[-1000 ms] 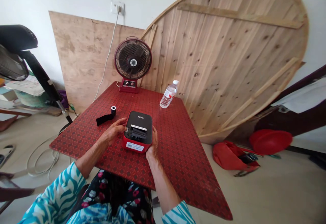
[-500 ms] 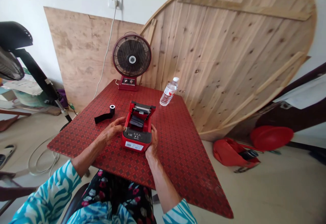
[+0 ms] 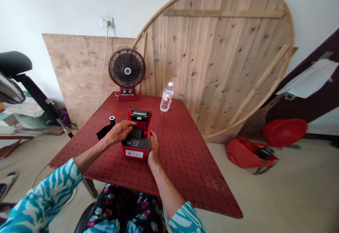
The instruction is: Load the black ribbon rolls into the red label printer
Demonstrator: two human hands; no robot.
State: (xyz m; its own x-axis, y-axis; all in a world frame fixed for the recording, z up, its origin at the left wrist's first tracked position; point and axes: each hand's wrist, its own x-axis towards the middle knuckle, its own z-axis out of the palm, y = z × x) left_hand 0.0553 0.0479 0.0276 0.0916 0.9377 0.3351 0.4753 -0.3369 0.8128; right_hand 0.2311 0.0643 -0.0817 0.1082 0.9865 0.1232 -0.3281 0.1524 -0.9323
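A red and black label printer (image 3: 137, 143) sits on the table with its lid (image 3: 140, 115) raised. Inside its compartment lies a dark roll or strip (image 3: 136, 133), partly covered by my fingers. My left hand (image 3: 120, 132) reaches over the printer's left rim, fingers stretched toward the compartment; whether the fingertips touch the dark material is hidden. Against the printer's right side, my right hand (image 3: 154, 150) is wrapped round the casing and steadies it. Behind my left hand a small black roll (image 3: 112, 120) with a white core stands on the table, its loose black tail (image 3: 103, 131) trailing left.
A clear water bottle (image 3: 167, 97) and a dark red fan (image 3: 127, 71) stand at the back of the red patterned table (image 3: 185, 169). A round wooden panel (image 3: 212, 59) leans on the wall. A black fan (image 3: 37, 88) is at left; a red bag (image 3: 241, 153) lies on the floor.
My left hand has moved from the printer's left side up over its open compartment. My right hand stays on the right side. The whole view has shifted as my head turned.
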